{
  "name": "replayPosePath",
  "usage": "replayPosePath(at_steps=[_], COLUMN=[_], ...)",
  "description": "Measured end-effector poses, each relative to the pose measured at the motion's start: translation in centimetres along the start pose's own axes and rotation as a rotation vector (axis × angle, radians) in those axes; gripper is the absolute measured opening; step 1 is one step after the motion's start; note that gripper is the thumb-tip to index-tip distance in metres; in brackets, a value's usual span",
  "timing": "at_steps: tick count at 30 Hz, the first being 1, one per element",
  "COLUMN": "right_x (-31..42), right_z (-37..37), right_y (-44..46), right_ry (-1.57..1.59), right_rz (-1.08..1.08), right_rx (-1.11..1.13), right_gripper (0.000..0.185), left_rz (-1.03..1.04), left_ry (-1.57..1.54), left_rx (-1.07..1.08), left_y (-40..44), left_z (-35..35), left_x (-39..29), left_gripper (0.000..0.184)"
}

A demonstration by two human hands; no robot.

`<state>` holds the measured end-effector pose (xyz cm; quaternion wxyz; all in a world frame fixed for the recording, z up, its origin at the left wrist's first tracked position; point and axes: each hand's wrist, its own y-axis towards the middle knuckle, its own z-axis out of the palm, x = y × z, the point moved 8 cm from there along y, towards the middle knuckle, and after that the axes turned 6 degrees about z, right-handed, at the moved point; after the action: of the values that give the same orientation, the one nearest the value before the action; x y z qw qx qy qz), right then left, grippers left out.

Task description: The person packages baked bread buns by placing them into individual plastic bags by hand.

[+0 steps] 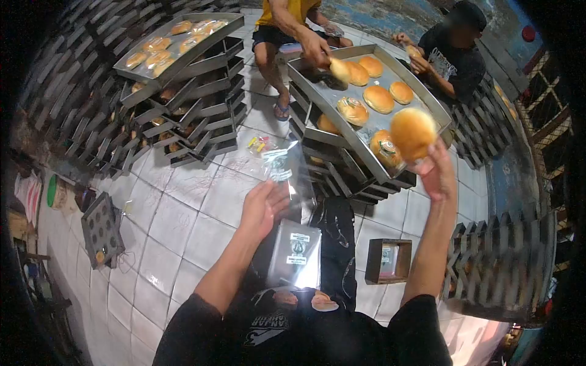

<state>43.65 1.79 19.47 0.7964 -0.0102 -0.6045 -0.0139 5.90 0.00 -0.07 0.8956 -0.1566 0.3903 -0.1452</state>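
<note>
My left hand (266, 207) holds a clear printed plastic bag (287, 171) by its near end, above the tiled floor. In my right hand (436, 172) is a round golden bun (412, 134), lifted over the near right corner of a metal tray (360, 143). More buns (378, 99) lie in that tray, and some carry a printed bag or label, like the one (386, 148) beside my raised bun. A stack of flat printed bags (296, 253) rests on my lap.
Stacked trays (189, 110) stand at the left, with bagged buns on top. Across the tray, one person's hand (314, 49) holds a bun; another person (455, 55) sits at the right. A small box (389, 261) and a moulded pan (102, 230) lie on the floor.
</note>
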Motion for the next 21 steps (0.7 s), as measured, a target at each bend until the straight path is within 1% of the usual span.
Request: replayPosePath(at_steps=[1,2,3,4,5,6,7,8,9,11,12,15,16,19,20,21], right_x=[-2.0,-3.9,-5.8,-6.9,-8.2,-8.5,-9.3,-8.2,-10.2,-13.1,-13.6,-11.6,-11.5,-11.2,-13.9,-15.8], right_z=[1.2,3.1,6.1,9.1,11.9,14.1,16.4,19.2,19.8,17.9,16.6,18.1,18.9,22.0,22.5,23.7], right_y=[-0.9,-1.6,-2.9,-4.4,-5.7,-7.5,-9.2,-10.9,-11.7,-10.9,-10.5,-11.6,-11.5,-10.7,-11.0,-11.5], right_ry=[0.081,0.067,0.166,0.078,-0.03,-0.325,-0.464,-0.724,-0.784,-0.958,-0.966,-1.001,-1.073,-1.192,-1.117,-1.012], right_rz=[0.072,0.129,0.23,0.263,0.218,0.11,-0.072,-0.572,-0.608,-0.854,-0.748,-0.878,-0.868,-0.685,-0.643,-0.511], right_rx=[-0.019,0.003,0.038,0.072,0.084,0.072,0.095,0.22,0.294,0.259,0.143,0.254,0.255,0.185,0.247,0.339], right_gripper=[0.058,0.057,0.06,0.065,0.061,0.056,0.049,0.049,0.047,0.041,0.035,0.036,0.045,0.055,0.064,0.067], left_rz=[0.005,0.009,0.001,-0.006,-0.016,-0.037,-0.059,-0.082,-0.065,-0.273,-0.219,-0.288,-0.299,-0.185,-0.191,-0.163], left_ry=[-0.035,-0.069,-0.064,-0.064,-0.07,-0.087,-0.103,-0.118,-0.037,-0.345,-0.2,-0.247,-0.221,-0.314,-0.362,-0.358], left_rx=[0.015,0.037,-0.011,-0.059,-0.112,-0.115,-0.121,-0.128,-0.043,0.143,0.112,0.27,0.265,0.24,0.34,0.315], left_y=[1.6,2.7,3.1,3.5,3.8,4.2,4.6,4.7,3.6,1.9,1.7,-1.3,-1.9,-2.2,-1.4,-0.9], left_z=[-0.3,-0.3,-0.2,-0.3,-0.5,-0.4,-0.5,-0.5,1.1,4.0,4.0,6.3,5.9,4.2,3.2,1.9], left_x=[0.5,0.8,0.8,0.8,1.0,1.5,2.0,2.4,1.9,3.3,3.4,2.3,2.5,1.3,1.1,1.4], left_gripper=[0.022,0.023,0.022,0.022,0.021,0.02,0.019,0.018,0.022,0.029,0.036,0.038,0.041,0.04,0.041,0.041])
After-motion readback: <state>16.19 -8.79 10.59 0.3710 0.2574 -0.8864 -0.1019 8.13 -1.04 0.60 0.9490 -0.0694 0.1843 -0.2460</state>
